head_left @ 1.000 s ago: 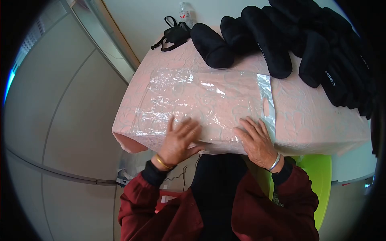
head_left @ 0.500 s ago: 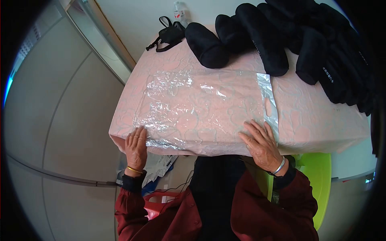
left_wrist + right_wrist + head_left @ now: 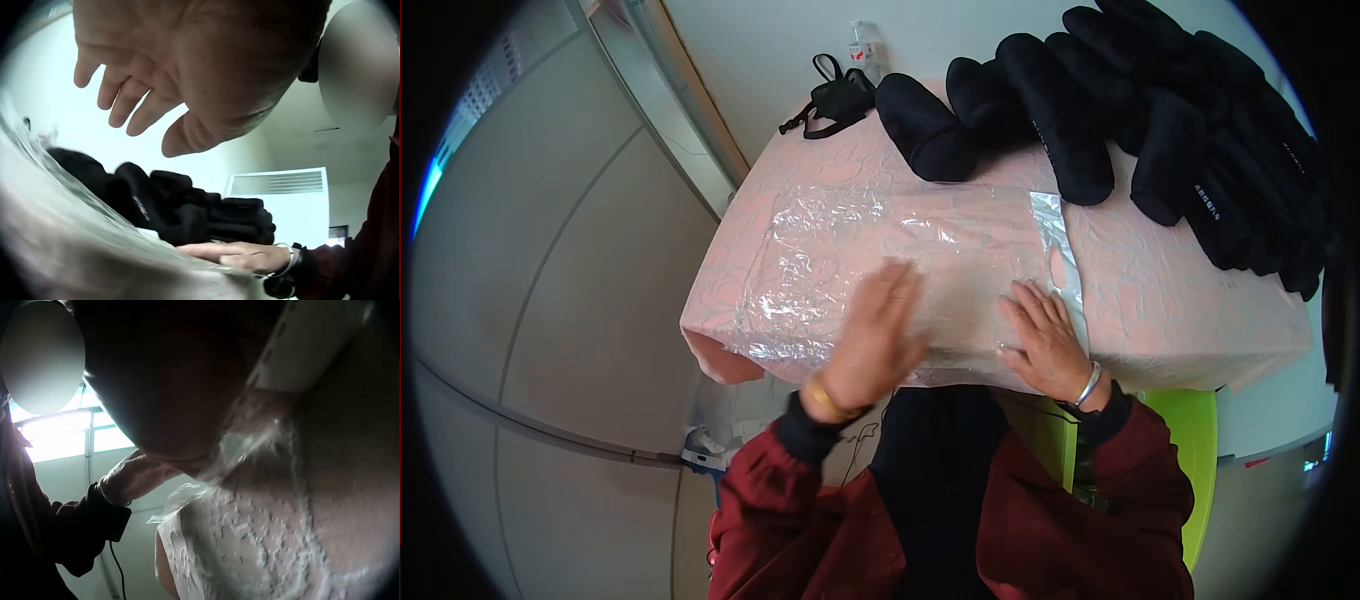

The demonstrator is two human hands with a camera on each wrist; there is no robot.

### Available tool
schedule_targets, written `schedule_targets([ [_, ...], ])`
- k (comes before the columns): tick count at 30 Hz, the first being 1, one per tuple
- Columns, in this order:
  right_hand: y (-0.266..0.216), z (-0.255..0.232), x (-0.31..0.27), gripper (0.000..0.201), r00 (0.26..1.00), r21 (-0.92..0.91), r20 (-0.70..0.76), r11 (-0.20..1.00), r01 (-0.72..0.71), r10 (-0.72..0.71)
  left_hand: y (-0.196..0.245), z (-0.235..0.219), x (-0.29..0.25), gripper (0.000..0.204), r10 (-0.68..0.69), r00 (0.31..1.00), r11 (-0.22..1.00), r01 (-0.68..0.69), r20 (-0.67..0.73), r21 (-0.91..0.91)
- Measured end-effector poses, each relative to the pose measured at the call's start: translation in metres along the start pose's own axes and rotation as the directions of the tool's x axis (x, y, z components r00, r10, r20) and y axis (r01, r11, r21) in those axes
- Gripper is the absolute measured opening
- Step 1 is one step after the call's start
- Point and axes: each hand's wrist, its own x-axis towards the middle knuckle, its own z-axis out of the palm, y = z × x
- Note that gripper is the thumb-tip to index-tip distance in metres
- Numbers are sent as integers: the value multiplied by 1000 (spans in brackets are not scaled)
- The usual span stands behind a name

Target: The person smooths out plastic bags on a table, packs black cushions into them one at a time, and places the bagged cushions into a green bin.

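A clear plastic bag (image 3: 820, 265) lies flat on the pink patterned tablecloth (image 3: 1180, 310), its white handle strip (image 3: 1052, 232) toward the right. Blurred in the head view, my left hand (image 3: 875, 335) is over the bag's near middle part. The left wrist view shows that palm (image 3: 200, 56) raised off the surface with fingers spread and nothing held. My right hand (image 3: 1048, 345) rests with straight fingers on the bag beside the handle strip. In the right wrist view the right hand (image 3: 169, 381) is dark and close, with the clear film under it.
Several black padded, rounded pieces (image 3: 1075, 130) are heaped along the table's back and right. A small black strapped bag (image 3: 840, 97) and a clear bottle (image 3: 862, 50) stand at the back left. A green container (image 3: 1190, 430) is below the table's near right edge.
My left hand went from the bag's middle out to its near left corner, and is now back toward the middle. My right hand has stayed beside the handle strip.
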Motion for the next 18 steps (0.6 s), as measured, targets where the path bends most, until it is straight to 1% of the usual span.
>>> schedule_targets([
  [1,-2,2,-1,70,1000,-85,2,996,0,0,5,25,9,68,67,997,998,-67,23,-15],
  [2,-3,2,-3,70,1000,-88,6,996,-1,2,7,46,15,71,133,990,991,-132,45,-32],
  [3,-3,1,-5,71,1000,-85,8,996,13,-12,5,59,17,71,133,990,991,-131,45,-39],
  [6,-2,-4,-11,73,1000,-79,17,996,27,-26,3,82,27,76,206,955,957,-242,211,158],
  [7,-2,-8,-13,74,999,-64,32,998,23,-21,-2,85,27,76,209,954,958,-243,214,150],
  [9,-2,-13,-15,77,998,-27,60,999,18,-16,-23,74,21,76,171,963,963,-208,209,173],
  [11,-2,-14,-16,78,998,-30,63,1000,8,-6,-47,56,14,77,144,966,964,-186,215,191],
  [13,-3,-12,-16,81,998,-43,64,999,-3,6,-75,38,2,78,65,979,953,-118,191,278],
  [14,-4,-11,-16,81,998,-33,65,999,-1,3,-85,27,-2,78,58,979,953,-113,197,283],
  [16,-4,-9,-15,82,999,-44,51,999,-9,11,-102,8,-11,81,-127,971,917,37,202,398],
  [17,-5,-9,-15,83,999,-52,43,999,-13,16,-109,0,-15,81,-131,971,915,40,202,401],
  [18,-5,-9,-15,83,999,-50,42,999,-12,14,-115,-7,-19,81,-219,958,904,128,183,408],
])
